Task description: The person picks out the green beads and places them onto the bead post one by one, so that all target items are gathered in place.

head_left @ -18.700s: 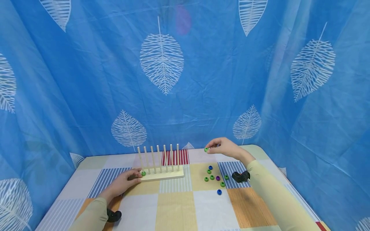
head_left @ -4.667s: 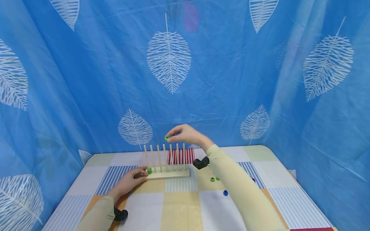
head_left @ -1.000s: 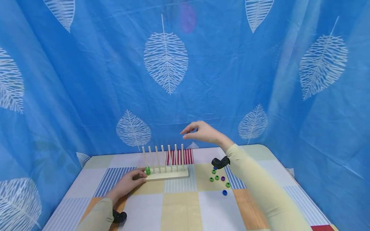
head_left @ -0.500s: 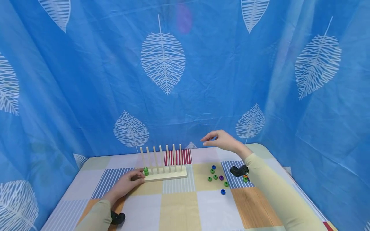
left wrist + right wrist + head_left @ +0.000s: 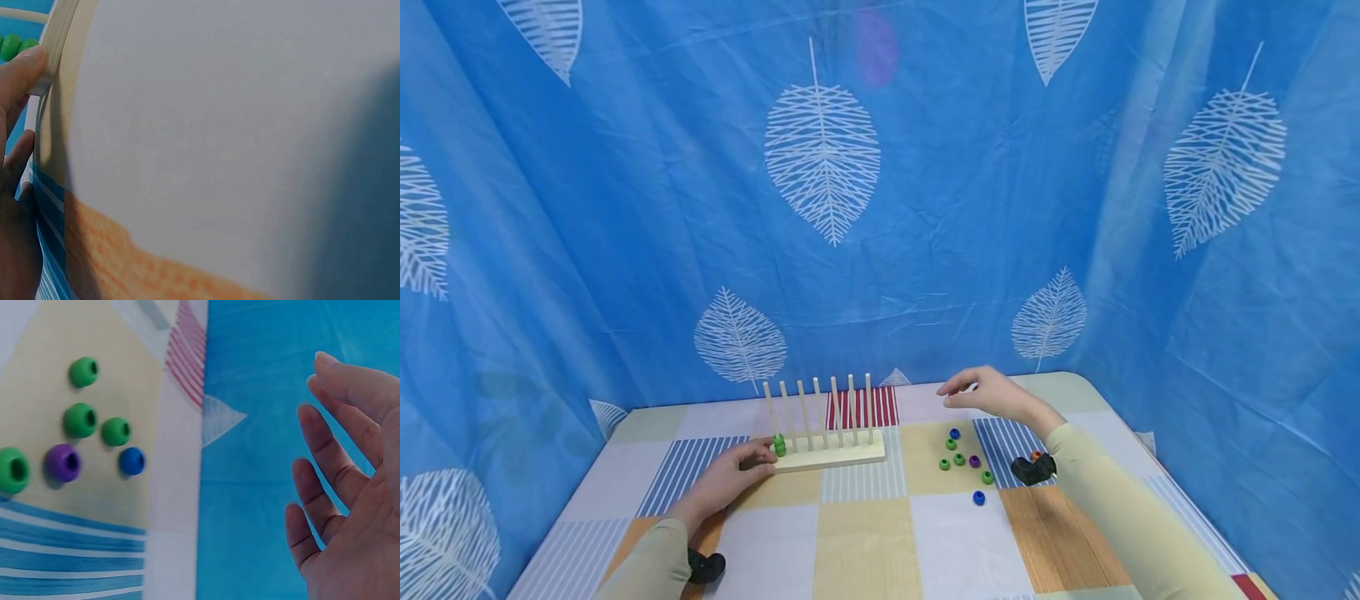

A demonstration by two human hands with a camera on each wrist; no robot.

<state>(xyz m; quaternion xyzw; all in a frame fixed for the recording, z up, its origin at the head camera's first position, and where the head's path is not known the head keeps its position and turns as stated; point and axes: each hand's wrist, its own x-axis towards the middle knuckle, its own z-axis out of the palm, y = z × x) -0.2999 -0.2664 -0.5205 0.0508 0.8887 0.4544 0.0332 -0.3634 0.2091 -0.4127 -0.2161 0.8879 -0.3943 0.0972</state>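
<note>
A pale wooden stand (image 5: 842, 455) with a row of upright pegs lies on the table, left of centre. Green beads (image 5: 779, 447) are stacked at the bottom of its leftmost peg. My left hand (image 5: 733, 473) grips the stand's left end, thumb (image 5: 28, 65) along its front edge in the left wrist view. My right hand (image 5: 988, 393) hovers above the back of the table, fingers relaxed and apart, holding nothing. Below it lie loose beads: green ones (image 5: 80, 420), a purple bead (image 5: 63, 464) and a blue bead (image 5: 132, 461).
Another blue bead (image 5: 979, 497) lies nearer the front. An orange bead (image 5: 1036, 456) shows partly behind the black wrist camera (image 5: 1032, 471) on the right arm. A patchwork cloth (image 5: 767, 542) covers the table. Blue curtains (image 5: 925, 208) with white leaves hang around it.
Half a minute's earlier frames show fewer green beads on the left peg. My right hand, having released a green bead there, has moved right and lowered toward the loose beads. The left hand stays put.
</note>
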